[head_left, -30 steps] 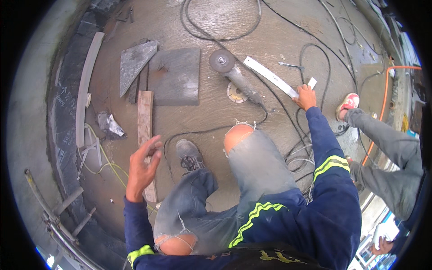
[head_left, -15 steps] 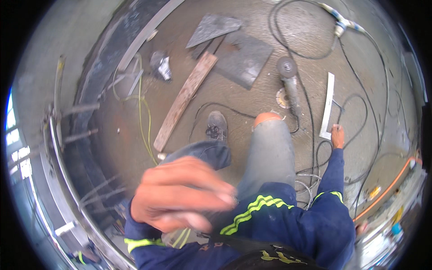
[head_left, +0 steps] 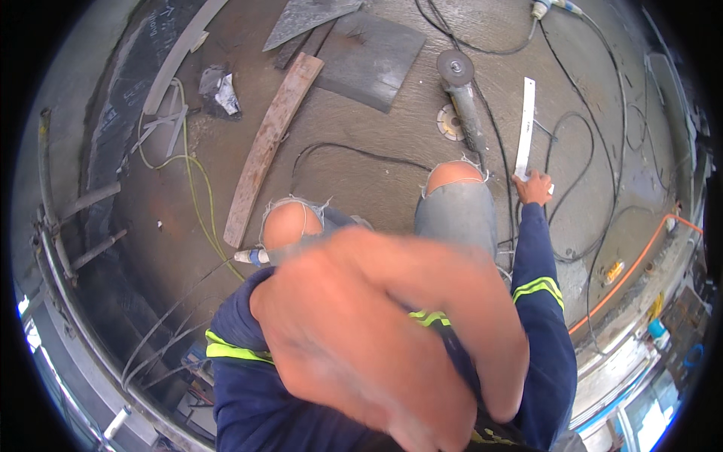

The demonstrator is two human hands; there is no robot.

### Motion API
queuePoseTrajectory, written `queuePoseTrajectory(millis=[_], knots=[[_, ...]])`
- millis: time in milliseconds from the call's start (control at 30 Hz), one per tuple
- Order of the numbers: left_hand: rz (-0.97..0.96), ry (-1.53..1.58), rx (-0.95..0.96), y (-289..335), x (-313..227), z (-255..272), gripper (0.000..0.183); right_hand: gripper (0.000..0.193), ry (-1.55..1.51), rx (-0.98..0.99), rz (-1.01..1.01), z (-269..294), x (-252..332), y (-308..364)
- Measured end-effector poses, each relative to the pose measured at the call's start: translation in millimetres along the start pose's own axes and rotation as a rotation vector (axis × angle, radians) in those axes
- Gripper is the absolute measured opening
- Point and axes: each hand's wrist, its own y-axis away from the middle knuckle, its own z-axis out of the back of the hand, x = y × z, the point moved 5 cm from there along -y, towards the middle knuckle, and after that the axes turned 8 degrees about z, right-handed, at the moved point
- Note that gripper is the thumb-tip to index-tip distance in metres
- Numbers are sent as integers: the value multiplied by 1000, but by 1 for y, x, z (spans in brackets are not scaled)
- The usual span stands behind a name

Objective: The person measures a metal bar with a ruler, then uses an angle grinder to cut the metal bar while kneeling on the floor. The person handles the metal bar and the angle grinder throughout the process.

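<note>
My right hand is down at the floor, its fingers closed over the corner end of a white L-shaped framing square. The long leg of the square points away from me, and the hand covers most of the short leg. My left hand is raised close in front of my body, large and blurred by motion. Its fingers are smeared, and nothing held shows in it. Left of the square lies an angle grinder with a disc on its head. A loose segmented cutting disc lies beside its body.
A wooden plank lies left of centre, with dark stone slabs beyond it. Black cable loops over the right side. A yellow-green cord and a metal rail are at left, an orange hose at right.
My right hand has closed over the corner of the framing square. My left hand has swung rightward and looks larger. The view has shifted, and both bent knees now show.
</note>
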Motion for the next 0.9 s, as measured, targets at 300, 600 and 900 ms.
queuePoseTrajectory(millis=[300,600,900], knots=[[223,-151,41,36,-25,55,27,65,-98,113,-114,-18,12,4],[664,-1010,-186,150,37,155,31,64,7,18,-165,-7,3,2],[434,-960,-10,144,53,164,38,68,168,-51,-103,27,19,-4]])
